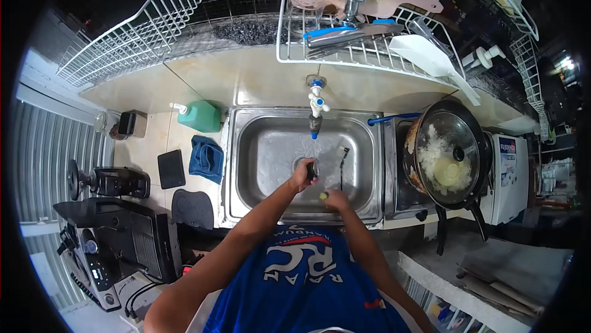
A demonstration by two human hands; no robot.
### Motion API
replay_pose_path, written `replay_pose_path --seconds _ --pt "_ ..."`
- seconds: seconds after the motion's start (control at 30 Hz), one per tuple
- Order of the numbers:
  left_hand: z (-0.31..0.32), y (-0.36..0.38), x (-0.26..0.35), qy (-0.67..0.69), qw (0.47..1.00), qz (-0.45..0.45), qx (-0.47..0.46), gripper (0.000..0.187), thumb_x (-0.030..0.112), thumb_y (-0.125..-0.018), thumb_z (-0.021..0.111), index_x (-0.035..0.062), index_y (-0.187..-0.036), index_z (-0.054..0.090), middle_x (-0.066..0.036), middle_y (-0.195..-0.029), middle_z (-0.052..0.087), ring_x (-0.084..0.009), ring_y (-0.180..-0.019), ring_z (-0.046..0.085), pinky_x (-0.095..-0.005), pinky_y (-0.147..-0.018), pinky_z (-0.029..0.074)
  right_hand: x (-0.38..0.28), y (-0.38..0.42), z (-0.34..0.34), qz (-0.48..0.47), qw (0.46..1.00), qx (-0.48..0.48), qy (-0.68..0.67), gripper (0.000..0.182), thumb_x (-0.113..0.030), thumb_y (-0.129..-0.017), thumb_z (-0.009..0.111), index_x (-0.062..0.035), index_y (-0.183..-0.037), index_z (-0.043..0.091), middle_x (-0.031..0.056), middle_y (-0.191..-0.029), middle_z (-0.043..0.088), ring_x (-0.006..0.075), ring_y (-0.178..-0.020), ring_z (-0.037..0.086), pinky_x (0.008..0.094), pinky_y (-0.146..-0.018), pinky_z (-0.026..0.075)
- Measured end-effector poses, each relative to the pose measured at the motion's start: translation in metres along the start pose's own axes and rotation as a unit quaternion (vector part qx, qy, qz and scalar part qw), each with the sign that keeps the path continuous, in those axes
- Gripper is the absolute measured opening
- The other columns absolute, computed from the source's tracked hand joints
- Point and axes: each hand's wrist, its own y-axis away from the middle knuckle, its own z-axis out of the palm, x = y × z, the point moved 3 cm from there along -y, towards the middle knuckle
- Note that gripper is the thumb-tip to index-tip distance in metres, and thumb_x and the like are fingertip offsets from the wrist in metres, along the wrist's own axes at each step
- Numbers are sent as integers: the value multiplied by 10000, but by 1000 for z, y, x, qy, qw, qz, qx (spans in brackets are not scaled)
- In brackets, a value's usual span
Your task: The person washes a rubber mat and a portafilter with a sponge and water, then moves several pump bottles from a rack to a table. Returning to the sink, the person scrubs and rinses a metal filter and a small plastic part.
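Over the middle of the steel sink (258, 167), my left hand (300, 176) is closed around a small dark round piece (312, 170), whose kind I cannot make out. My right hand (337, 200) is lower and to the right, its fingers closed on a small yellow-green sponge (324, 196). The two hands are apart. On the sink's right side lies a slim black brush (343, 159) with a pale head. Above the basin hangs the tap (316, 108), with a blue-tipped spout; water shows on the basin floor below.
Left of the sink are a green soap bottle (200, 116), a blue cloth (206, 159), a black mat (192, 208) and a coffee machine (132, 234). To the right, a lidded pan (446, 154) sits on the stove. A wire rack (369, 56) with utensils hangs above.
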Motion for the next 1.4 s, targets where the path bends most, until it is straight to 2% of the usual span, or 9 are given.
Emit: replay_pose_path --seconds 0.2,0.33,0.53,0.73,0.97,1.13,1.2,1.33,1.4 --pt "-18 11 -22 104 994 41 -14 464 507 -939 282 117 -1005 525 -64 -773 568 -215 -602 552 -351 -503 455 -136 80 -98 -132 806 145 -558 444 -146 -872 558 -69 -1297 452 193 -1205 455 290 -1057 533 351 -893 427" --pt "-33 31 -17 18 971 211 108 557 503 -939 275 37 -1041 564 -101 -769 602 -235 -593 590 -354 -522 507 -200 63 -93 -229 876 423 -36 393 -221 -899 470 -79 -1266 481 238 -1301 416 386 -1204 402 539 -974 298" --pt "-27 101 21 -151 931 197 267 541 410 -946 272 -30 -914 584 -158 -781 631 -234 -608 606 -344 -494 476 -202 -3 -97 2 940 110 -324 338 -216 -906 428 -8 -1158 516 263 -1234 485 433 -1156 445 459 -1014 301" --pt "-40 100 40 -218 887 326 243 523 426 -951 292 -30 -1021 539 -191 -900 632 -257 -731 637 -381 -587 511 -234 42 -83 -283 875 348 -182 458 -223 -940 384 -12 -1345 344 240 -1358 357 418 -1313 249 444 -1080 220" --pt "-19 115 51 -229 942 168 179 694 647 -841 423 -3 -672 598 -103 -569 557 -205 -513 572 -385 -522 487 -178 -50 -81 2 825 81 -560 309 -273 -867 518 -1 -808 652 159 -733 649 348 -684 626 438 -637 444" --pt "-58 52 33 198 958 144 151 574 567 -902 384 40 -969 603 -97 -852 626 -220 -664 610 -376 -561 498 -236 30 -109 -128 888 363 -251 312 -287 -889 505 -8 -908 643 168 -766 640 364 -743 628 427 -675 470" --pt "-62 53 24 155 959 167 170 570 561 -905 383 39 -971 602 -100 -850 625 -224 -663 613 -377 -555 500 -258 54 -108 -367 748 553 31 313 -286 -904 487 -18 -950 641 173 -767 640 368 -742 630 429 -680 484" --pt "-66 57 9 -45 949 199 240 555 540 -918 380 33 -978 598 -112 -842 621 -238 -662 626 -382 -532 505 -236 29 -107 -377 776 506 -16 305 -269 -900 480 -18 -955 645 173 -762 640 371 -726 627 429 -678 488" --pt "-46 86 18 -47 962 191 187 536 496 -932 360 9 -997 576 -126 -866 616 -251 -690 629 -398 -550 519 -186 -25 -79 -67 930 20 -361 314 -278 -895 482 -10 -928 642 167 -773 641 375 -719 624 428 -663 478"
